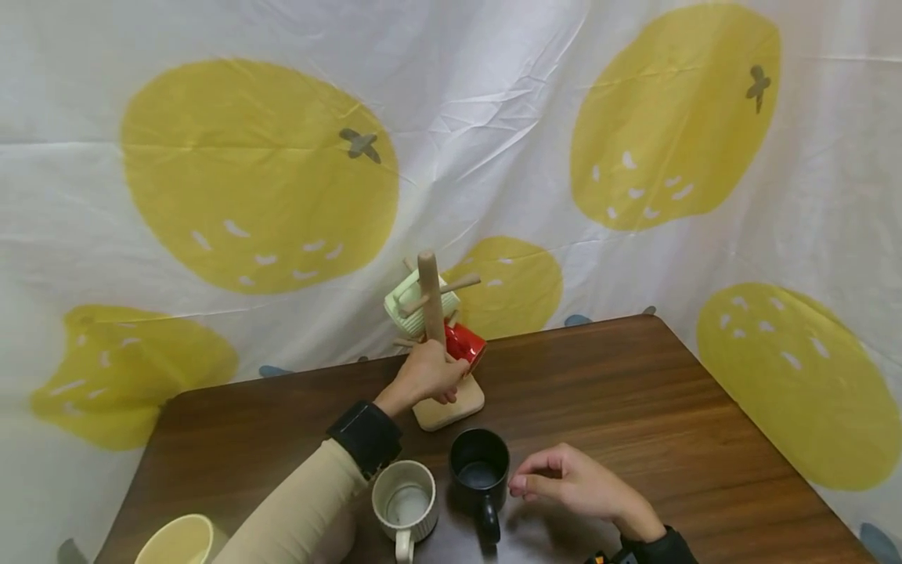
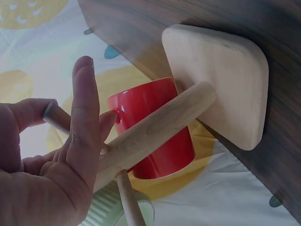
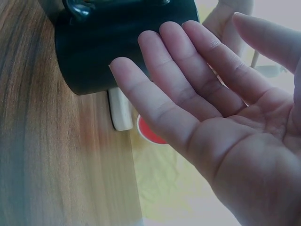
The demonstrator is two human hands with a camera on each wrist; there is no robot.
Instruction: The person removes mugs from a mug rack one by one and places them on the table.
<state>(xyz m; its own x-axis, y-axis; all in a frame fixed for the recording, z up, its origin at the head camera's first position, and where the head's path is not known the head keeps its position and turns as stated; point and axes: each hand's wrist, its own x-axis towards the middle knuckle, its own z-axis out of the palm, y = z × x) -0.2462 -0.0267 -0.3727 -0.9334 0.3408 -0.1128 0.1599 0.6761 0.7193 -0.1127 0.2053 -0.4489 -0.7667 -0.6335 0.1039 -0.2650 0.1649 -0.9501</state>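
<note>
My left hand is at the wooden mug tree, its fingers curled about a peg beside the post, one finger extended. One fingertip is right at the handle of the red mug, which hangs tilted low on the tree. A pale green mug hangs higher up. My right hand is just right of the black mug, palm toward it, fingers loosely bent and holding nothing. The black mug stands upright, handle toward me.
A ribbed cream mug stands upright left of the black mug. At the lower left, a pale yellow mug or cup is partly cut off. The dark wooden table meets a lemon-patterned cloth behind it.
</note>
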